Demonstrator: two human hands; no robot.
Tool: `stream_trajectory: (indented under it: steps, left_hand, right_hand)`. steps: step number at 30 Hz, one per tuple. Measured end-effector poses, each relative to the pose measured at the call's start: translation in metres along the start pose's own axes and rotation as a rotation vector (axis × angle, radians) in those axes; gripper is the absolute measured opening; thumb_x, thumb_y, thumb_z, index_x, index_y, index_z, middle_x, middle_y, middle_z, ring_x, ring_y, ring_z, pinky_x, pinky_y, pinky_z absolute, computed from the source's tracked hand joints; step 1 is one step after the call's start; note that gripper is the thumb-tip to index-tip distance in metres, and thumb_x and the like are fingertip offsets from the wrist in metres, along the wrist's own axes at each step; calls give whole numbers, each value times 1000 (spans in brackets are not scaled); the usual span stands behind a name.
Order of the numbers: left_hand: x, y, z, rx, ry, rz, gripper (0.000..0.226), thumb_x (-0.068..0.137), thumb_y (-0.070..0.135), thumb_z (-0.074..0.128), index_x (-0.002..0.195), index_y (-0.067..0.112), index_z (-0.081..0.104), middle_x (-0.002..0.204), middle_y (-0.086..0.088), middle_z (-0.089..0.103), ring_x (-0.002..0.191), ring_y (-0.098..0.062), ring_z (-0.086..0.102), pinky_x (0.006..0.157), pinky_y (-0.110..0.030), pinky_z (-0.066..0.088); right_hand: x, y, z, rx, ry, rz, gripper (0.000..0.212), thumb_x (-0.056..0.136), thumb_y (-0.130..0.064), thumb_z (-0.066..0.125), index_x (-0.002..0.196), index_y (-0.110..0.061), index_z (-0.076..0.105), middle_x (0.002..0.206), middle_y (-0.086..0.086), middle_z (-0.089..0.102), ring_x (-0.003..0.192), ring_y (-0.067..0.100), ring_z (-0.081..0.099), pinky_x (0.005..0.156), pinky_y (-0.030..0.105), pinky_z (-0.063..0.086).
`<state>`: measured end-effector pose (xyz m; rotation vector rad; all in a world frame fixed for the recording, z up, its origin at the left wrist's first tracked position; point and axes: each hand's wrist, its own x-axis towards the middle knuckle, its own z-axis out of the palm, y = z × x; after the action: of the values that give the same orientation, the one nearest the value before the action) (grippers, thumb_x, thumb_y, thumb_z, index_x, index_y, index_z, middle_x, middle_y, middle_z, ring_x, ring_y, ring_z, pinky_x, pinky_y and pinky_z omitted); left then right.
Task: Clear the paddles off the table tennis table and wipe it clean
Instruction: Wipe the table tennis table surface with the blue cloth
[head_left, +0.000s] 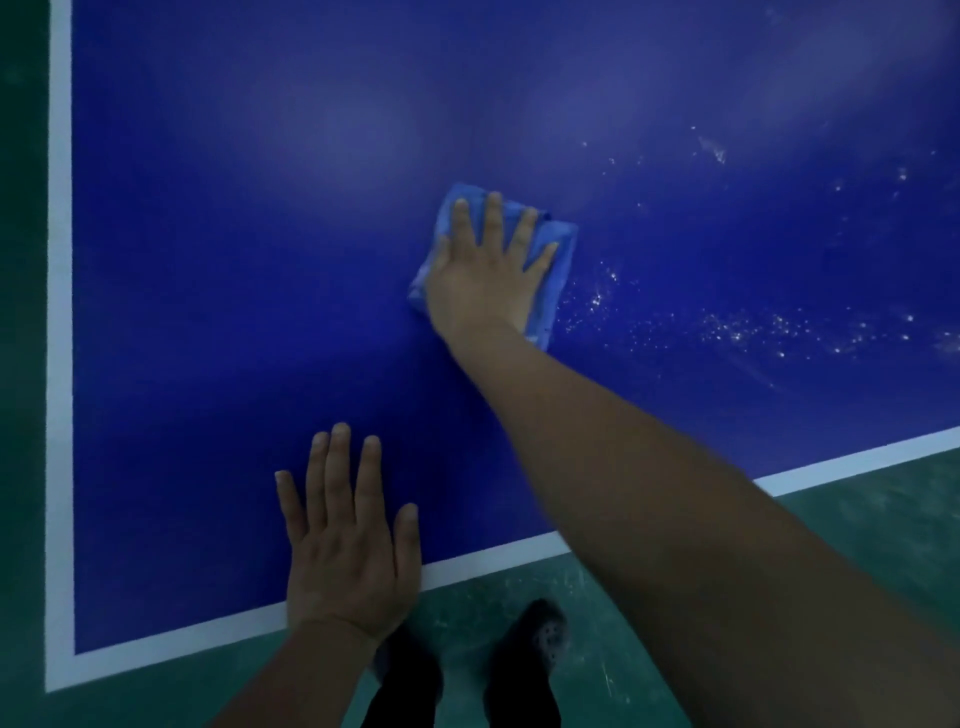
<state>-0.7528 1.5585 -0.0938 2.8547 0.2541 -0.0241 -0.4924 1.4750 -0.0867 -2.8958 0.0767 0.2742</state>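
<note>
Surface (234, 312): it fills most of your view, its near-left corner at lower left.
Cloth (558, 249): it lies on the surface, right of centre, well in from the edges.
Your right hand (485, 275): flat on the cloth, fingers spread.
Your left hand (348, 540): flat on the surface at its near edge, nearer you and left of the cloth.
Droplets (753, 327): scattered on the surface right of the cloth.
Your feet (524, 660): on the floor (883, 519) below the near edge.
</note>
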Motion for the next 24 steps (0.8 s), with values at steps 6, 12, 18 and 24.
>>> stream_trajectory:
  steps: [6, 12, 18, 24]
  left_hand:
    - [2, 2, -6, -16, -88, 9, 67, 99, 44, 27, 152, 4, 33, 163, -16, 25, 154, -31, 12, 121, -60, 1]
    - [3, 3, -6, -33, -131, -9, 68, 97, 45, 25, 153, 7, 33, 164, -15, 23, 154, -29, 8, 121, -62, -1]
    - [2, 1, -3, -8, -121, -16, 67, 98, 46, 22, 153, 9, 31, 164, -13, 19, 154, -28, 4, 121, -62, 0]
    - [2, 1, -2, -26, -112, -18, 66, 98, 46, 23, 151, 10, 37, 164, -14, 20, 154, -28, 4, 122, -61, -3]
  right_hand:
    - [-63, 198, -39, -29, 85, 443, 55, 106, -48, 21, 160, -35, 17, 169, -2, 7, 154, 39, 0, 117, 68, 1]
    - [-101, 224, -39, 4, 133, 664, 56, 106, -47, 17, 160, -32, 15, 169, 1, 4, 153, 40, 0, 118, 66, 1]
    - [-174, 137, 2, -131, 2, -71, 56, 104, -49, 18, 157, -33, 26, 168, 0, 16, 154, 37, 6, 119, 58, -7]
    - [-135, 278, -49, -113, 47, 417, 55, 106, -45, 19, 160, -32, 18, 169, 0, 9, 154, 35, 4, 120, 63, 5]
